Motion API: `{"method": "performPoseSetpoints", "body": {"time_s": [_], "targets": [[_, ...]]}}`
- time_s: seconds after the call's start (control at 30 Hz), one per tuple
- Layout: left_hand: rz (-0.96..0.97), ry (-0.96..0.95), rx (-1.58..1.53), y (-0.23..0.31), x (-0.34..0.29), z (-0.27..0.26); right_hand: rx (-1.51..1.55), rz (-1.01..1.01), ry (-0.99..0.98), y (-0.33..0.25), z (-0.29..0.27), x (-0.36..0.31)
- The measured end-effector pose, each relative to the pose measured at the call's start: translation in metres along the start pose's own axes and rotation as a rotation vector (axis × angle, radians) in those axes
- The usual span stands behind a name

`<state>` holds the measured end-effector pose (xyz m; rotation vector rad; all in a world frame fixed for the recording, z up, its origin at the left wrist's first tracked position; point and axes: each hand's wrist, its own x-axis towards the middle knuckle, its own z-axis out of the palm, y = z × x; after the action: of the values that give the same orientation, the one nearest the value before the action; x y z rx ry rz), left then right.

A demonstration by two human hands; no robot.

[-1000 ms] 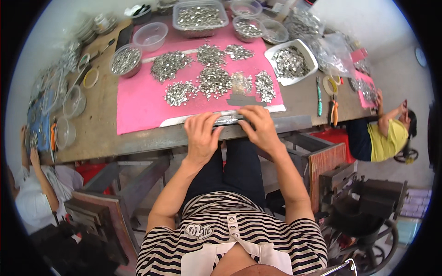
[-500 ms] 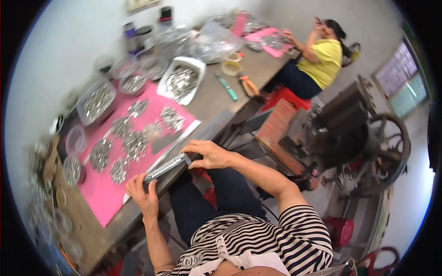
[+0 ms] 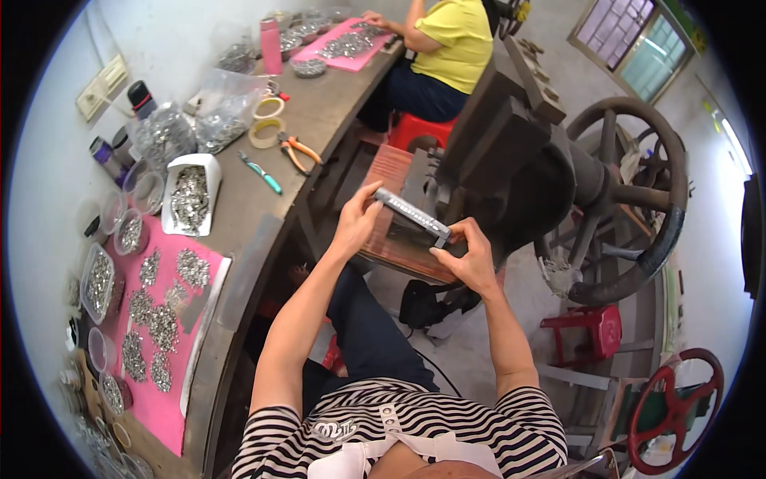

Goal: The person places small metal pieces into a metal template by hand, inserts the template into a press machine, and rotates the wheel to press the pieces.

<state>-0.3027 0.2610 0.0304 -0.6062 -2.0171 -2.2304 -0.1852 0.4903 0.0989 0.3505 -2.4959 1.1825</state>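
We held a long, narrow, dark grey metal bar with small silvery pieces lined along its face (image 3: 411, 213) by its two ends, one in our left hand (image 3: 359, 219) and the other in our right hand (image 3: 472, 259). Such a grip probably kept the bar steady and its laden face uncovered. It sloped from ten o'clock down to four, above the reddish-brown wooden board (image 3: 388, 165) and in front of the black iron press (image 3: 515, 160), which stood at two o'clock; its big dark handwheel (image 3: 677, 168) was at three.

On the left, thumb and forefinger were pinched narrowly about the ten-o'clock end; on the right, they were parted by little more than the bar's breadth, gripping the four-o'clock end. Between both sets of fingertips the middle lay bare. We could not tell how any fingers bore on the underside.

Toward eight o'clock, the pink rectangular mat (image 3: 155, 423) carried loose silvery heaps (image 3: 163, 329), seemingly spread apart for easy picking.
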Motion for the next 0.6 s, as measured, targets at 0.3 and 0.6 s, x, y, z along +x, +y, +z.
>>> {"method": "performPoseSetpoints", "body": {"time_s": [0.3, 0.6], "targets": [[-0.104, -0.151, 0.004, -0.017, 0.07, 0.088, -0.26, -0.099, 0.171, 0.02, 0.039, 0.011], [-0.201, -0.35, 0.058, 0.01, 0.039, 0.045, -0.549, -0.566, 0.843, -0.042, -0.096, -0.047]]}}
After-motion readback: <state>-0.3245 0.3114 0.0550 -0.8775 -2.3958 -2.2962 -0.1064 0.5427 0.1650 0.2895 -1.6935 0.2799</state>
